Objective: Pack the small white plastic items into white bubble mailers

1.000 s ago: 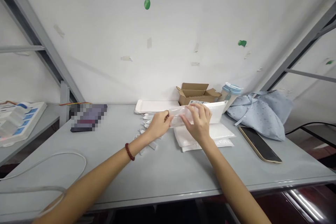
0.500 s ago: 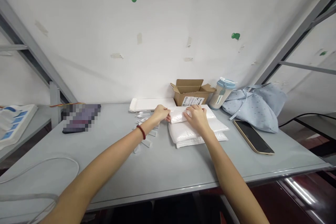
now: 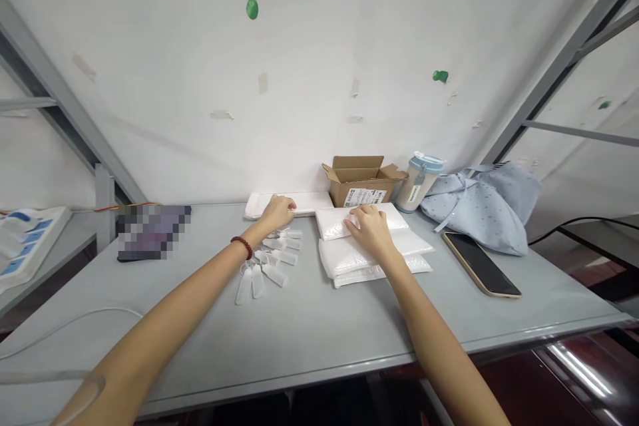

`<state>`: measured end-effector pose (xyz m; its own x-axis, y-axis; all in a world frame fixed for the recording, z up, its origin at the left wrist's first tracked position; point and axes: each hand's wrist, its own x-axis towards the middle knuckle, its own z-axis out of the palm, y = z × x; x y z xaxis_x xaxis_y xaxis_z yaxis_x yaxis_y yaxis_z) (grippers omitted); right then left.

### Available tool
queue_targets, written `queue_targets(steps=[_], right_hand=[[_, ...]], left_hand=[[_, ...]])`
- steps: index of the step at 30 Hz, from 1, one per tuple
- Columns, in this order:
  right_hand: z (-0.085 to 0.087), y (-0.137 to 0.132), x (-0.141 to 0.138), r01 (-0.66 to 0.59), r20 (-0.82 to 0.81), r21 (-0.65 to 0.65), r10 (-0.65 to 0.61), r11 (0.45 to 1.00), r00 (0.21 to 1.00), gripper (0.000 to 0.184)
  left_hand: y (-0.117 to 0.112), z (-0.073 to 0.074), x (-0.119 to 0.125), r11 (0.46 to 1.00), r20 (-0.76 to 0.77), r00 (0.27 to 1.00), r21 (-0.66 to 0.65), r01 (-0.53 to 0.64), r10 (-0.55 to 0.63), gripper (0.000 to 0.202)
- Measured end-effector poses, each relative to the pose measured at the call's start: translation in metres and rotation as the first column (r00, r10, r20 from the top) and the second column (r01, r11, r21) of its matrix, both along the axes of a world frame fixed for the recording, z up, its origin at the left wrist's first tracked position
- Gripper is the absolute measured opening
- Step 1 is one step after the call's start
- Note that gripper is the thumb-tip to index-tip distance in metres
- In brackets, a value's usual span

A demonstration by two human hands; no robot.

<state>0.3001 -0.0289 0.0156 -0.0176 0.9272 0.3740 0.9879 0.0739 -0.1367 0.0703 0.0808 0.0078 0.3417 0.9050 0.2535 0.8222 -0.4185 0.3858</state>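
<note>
The right hand (image 3: 370,227) lies over the top packet (image 3: 330,221), its fingers loosely curled and thumb parted from them, the tips resting on the white plastic; I see nothing pinched in it. That packet sits directly under those fingertips and juts out to their left. Two more packets (image 3: 344,254) lie stacked on its near side, the wrist passing above them.

The left hand (image 3: 278,212) is over at the white stack (image 3: 312,202), on the far side of the table (image 3: 299,346). Its fingers point right, at the near edge of the stack, but whether they are gripping any of it I can't tell from here. Just near of that hand (the one with the dark red bracelet (image 3: 242,246) at its wrist) a bunch of tags (image 3: 273,273) fans out, loose on the table, left of the packets and apart from them.

Beyond the right hand stands an open box (image 3: 345,196), with a cup (image 3: 415,188) just right of it. Farther right are a blue bag (image 3: 482,210) and, nearer, a phone (image 3: 482,266).
</note>
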Motion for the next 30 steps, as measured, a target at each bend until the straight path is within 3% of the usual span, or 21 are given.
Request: queue_targets(steps=[5, 11, 15, 18, 21, 24, 27, 30], right_hand=[[-0.002, -0.001, -0.002, -0.012, -0.033, -0.032, 0.011, 0.999, 0.999, 0.026], [-0.008, -0.002, -0.005, 0.016, -0.026, -0.053, -0.018, 0.998, 1.000, 0.062], [-0.008, -0.003, -0.005, 0.024, -0.063, -0.159, -0.034, 0.987, 0.997, 0.068], [-0.007, -0.004, -0.005, 0.036, -0.077, -0.239, -0.056, 0.970, 0.995, 0.069], [-0.010, -0.003, -0.004, 0.058, -0.090, -0.263, -0.084, 0.963, 0.992, 0.073], [-0.014, 0.000, -0.003, 0.045, -0.112, -0.186, -0.067, 0.982, 0.992, 0.079], [-0.013, 0.001, -0.006, -0.071, -0.086, 0.071, 0.077, 0.995, 0.993, 0.082], [-0.008, -0.006, -0.020, -0.221, 0.041, 0.347, 0.220, 0.912, 0.975, 0.075]], left_hand=[[0.002, -0.002, -0.003, 0.999, -0.107, 0.994, 0.047, 0.010, -0.005, 0.026], [0.006, -0.001, -0.008, 0.993, -0.158, 0.986, 0.114, -0.040, 0.058, 0.024], [0.004, 0.014, -0.014, 0.978, -0.157, 0.982, 0.197, -0.074, 0.106, 0.024], [-0.011, 0.028, -0.018, 0.948, -0.168, 0.980, 0.315, -0.051, 0.108, 0.022], [-0.040, 0.032, -0.022, 0.844, -0.214, 0.973, 0.535, 0.043, 0.086, 0.018], [-0.074, 0.022, -0.028, 0.715, -0.232, 0.967, 0.693, 0.089, 0.104, 0.021], [-0.094, 0.008, -0.034, 0.568, -0.193, 0.980, 0.813, 0.131, 0.051, 0.017], [-0.100, 0.003, -0.037, 0.506, -0.186, 0.982, 0.844, 0.179, -0.037, 0.018]])
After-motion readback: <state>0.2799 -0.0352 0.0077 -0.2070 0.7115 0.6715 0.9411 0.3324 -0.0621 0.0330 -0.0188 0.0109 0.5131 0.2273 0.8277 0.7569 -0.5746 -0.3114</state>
